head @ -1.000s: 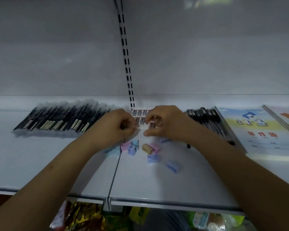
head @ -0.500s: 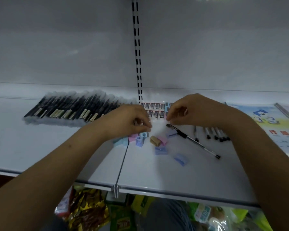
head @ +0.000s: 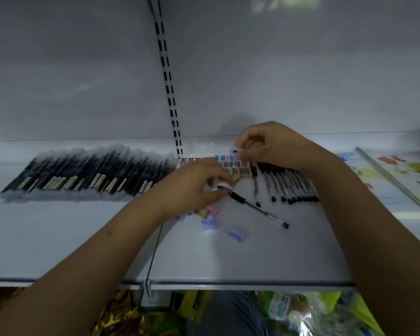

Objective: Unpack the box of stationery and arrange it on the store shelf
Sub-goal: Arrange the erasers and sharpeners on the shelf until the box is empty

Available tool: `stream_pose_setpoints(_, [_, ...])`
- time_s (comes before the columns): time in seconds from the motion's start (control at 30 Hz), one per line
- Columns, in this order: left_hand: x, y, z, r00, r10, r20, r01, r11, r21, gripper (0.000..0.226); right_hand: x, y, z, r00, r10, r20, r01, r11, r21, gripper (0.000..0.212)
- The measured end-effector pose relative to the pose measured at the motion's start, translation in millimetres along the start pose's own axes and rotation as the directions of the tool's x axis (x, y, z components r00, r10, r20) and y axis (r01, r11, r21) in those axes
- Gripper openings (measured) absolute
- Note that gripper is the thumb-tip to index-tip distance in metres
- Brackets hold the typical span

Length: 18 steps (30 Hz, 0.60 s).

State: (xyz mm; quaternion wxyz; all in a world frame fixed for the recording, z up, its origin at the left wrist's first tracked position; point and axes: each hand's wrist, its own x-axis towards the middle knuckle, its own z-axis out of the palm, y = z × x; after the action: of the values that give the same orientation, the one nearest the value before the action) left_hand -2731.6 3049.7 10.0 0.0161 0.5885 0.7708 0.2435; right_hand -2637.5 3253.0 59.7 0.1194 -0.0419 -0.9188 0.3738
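While both hands work mid-frame, small erasers [head: 235, 166] sit in rows on the shelf [head: 58, 238].
Right hand [head: 277, 146] fingers pinch one eraser [head: 235, 150]; left hand [head: 192, 185] fingers curl over something hidden.

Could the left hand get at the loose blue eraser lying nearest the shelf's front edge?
Probably yes. The blue eraser lies alone on bare shelf, just right of the left hand, with nothing over it. That hand already pinches something small, though.

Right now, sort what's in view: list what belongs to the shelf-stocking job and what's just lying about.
Job:
right hand pinching a small eraser
left hand on a small white piece, unclear what
eraser rows
loose gel pen
row of gel pens
wrapped black pens
pastel sharpeners
shelf

Lying about:
snack packets below
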Motion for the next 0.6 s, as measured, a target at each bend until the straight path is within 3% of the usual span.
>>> stream_pose_setpoints(0.13, [19,12,20,0.987,0.126,0.101,-0.135,0.987,0.083,0.019,-8,32,-3,0.998,0.039,-0.05,-0.05,0.974,-0.22,0.014])
stream_pose_setpoints(0.23, [26,16,13,0.98,0.141,0.142,-0.153,0.985,0.082,0.014,-17,54,-13,0.982,0.066,-0.179,-0.083,0.993,-0.087,0.01])
stream_pose_setpoints(0.33, [43,21,0,0.986,0.161,0.045,-0.163,0.984,0.065,0.016,-21,72,-23,0.936,0.18,-0.304,-0.163,0.983,0.082,0.004])
stream_pose_setpoints(0.4, [62,26,1,0.983,0.185,-0.004,-0.184,0.978,0.103,0.02,-22,79,-26,0.903,0.212,-0.375,-0.185,0.977,0.108,0.005])
stream_pose_setpoints(0.5, [88,32,17,0.974,0.226,0.034,-0.228,0.952,0.205,0.027,-25,84,-26,0.88,0.245,-0.408,-0.207,0.969,0.134,0.008])
stream_pose_setpoints(0.6, [89,24,23,0.993,0.115,0.001,-0.113,0.973,0.2,0.025,-24,85,-22,0.886,0.243,-0.394,-0.234,0.97,0.074,0.009])
